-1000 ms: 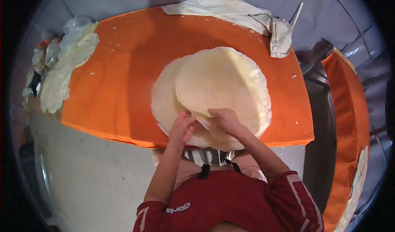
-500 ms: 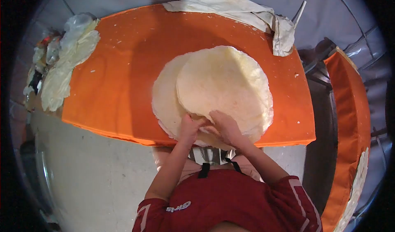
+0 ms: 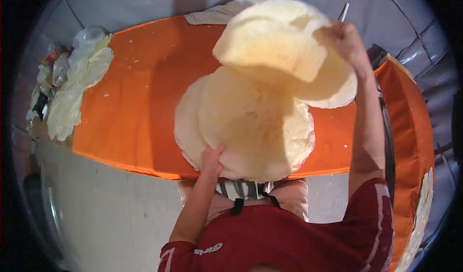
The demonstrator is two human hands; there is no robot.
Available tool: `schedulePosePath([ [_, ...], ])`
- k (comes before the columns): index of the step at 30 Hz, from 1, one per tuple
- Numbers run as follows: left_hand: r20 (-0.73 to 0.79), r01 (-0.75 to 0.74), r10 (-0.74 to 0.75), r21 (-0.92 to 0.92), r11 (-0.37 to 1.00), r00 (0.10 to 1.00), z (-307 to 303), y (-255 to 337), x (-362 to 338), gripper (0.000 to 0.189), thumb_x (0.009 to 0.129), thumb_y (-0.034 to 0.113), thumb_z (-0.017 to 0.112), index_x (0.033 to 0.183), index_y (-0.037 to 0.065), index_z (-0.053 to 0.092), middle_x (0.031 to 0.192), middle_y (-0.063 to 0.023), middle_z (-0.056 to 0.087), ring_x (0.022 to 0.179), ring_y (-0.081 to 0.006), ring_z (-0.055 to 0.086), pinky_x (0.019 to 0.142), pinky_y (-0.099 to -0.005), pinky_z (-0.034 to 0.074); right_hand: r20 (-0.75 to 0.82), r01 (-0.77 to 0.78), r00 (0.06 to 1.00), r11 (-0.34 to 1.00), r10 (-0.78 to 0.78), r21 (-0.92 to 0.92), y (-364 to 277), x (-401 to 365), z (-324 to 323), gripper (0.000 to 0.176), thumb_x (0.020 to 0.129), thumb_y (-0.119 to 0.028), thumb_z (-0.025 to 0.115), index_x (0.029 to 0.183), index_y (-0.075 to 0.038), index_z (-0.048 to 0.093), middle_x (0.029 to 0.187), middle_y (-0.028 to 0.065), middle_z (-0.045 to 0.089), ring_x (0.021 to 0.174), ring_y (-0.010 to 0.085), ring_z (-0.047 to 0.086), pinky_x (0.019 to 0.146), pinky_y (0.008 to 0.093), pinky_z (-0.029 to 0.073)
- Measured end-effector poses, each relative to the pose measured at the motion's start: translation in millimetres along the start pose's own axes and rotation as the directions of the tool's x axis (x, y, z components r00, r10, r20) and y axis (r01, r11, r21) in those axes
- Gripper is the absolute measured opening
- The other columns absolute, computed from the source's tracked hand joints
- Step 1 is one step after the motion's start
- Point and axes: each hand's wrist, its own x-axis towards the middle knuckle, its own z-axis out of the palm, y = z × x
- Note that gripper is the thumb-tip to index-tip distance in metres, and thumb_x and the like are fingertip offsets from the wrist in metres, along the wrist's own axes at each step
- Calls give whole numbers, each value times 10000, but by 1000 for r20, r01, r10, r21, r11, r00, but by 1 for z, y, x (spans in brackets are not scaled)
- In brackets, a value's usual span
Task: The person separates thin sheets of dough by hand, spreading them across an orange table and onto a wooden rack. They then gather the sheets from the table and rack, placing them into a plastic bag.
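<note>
Large, thin, round flatbreads (image 3: 241, 127) lie overlapped in a pile at the near edge of the orange table. My right hand (image 3: 345, 38) is closed on the edge of another pale flatbread (image 3: 275, 43), held up over the far right side of the pile. This raised sheet bends and droops, its lower right part hanging near the tabletop. My left hand (image 3: 211, 162) rests at the pile's near left edge, thumb and fingers closed around the rim of the flatbreads; some fingertips are hard to make out.
The orange-covered table (image 3: 130, 108) carries small pale flakes. A cream cloth (image 3: 212, 15) lies along its far edge, partly hidden by the raised flatbread. Plastic bags (image 3: 60, 72) and pale sheets (image 3: 82, 86) sit at left. Another orange-covered surface (image 3: 407, 127) stands at right.
My right hand has moved from the pile's near edge up to the far right, lifting a flatbread off the pile. My left hand has shifted slightly left and down.
</note>
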Motion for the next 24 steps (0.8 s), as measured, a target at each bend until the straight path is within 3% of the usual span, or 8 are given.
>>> schedulePosePath([
  [3,-64,36,-38,-25,999,997,-6,1,1,357,736,7,496,1075,-41,397,1023,-172,489,896,-285,515,779,-405,436,-102,-26,995,996,17,-86,-38,4,-26,135,707,-75,512,736,46,564,575,55,547,516,99,486,484,276,400],
  [7,-56,29,-24,96,995,998,9,14,-16,387,737,24,499,1101,-32,381,1050,-162,479,946,-292,488,808,-420,412,211,240,964,871,-162,-429,-67,-64,30,136,632,-56,483,733,17,536,625,110,549,582,215,535,534,339,425],
  [11,175,155,-120,-198,968,977,17,22,-34,399,830,251,373,1156,24,335,1127,-130,425,1016,-269,430,847,-427,363,600,220,798,954,-55,-205,-50,-170,161,329,681,-83,459,1001,-14,426,858,181,514,753,330,513,621,384,421],
  [13,272,232,-150,-301,925,951,23,28,-38,435,858,328,309,1189,46,292,1175,-129,384,1074,-278,380,886,-447,320,615,-2,786,994,-65,108,-31,-225,212,364,674,-118,523,998,-10,397,841,180,479,729,368,479,619,414,400],
  [19,401,235,-86,-339,911,912,36,38,-44,445,862,358,308,1210,88,249,1177,-119,381,1070,-281,376,877,-444,317,271,69,957,989,-102,130,-34,-240,221,392,614,-110,614,970,-26,475,872,162,526,766,327,510,671,384,405],
  [20,341,137,-70,-176,975,938,29,37,-43,457,823,333,403,1181,75,286,1147,-116,400,1017,-265,413,829,-415,355,221,144,959,977,-178,159,-21,-239,219,375,616,-122,618,960,-22,507,882,149,547,772,288,531,681,366,409],
  [22,277,38,-35,-6,999,960,-2,30,-34,478,784,309,499,1152,61,322,1116,-113,419,964,-249,450,781,-387,393,670,-474,666,880,327,42,-3,-193,196,314,647,-191,597,901,-11,560,876,158,568,825,252,541,731,376,401],
  [24,-76,-147,641,946,288,764,-51,25,-24,420,647,192,620,996,24,457,926,-96,514,764,-193,515,633,-314,430,561,-384,778,921,283,68,-21,-137,141,247,666,-197,584,850,-35,601,781,146,588,748,251,562,716,325,421],
])
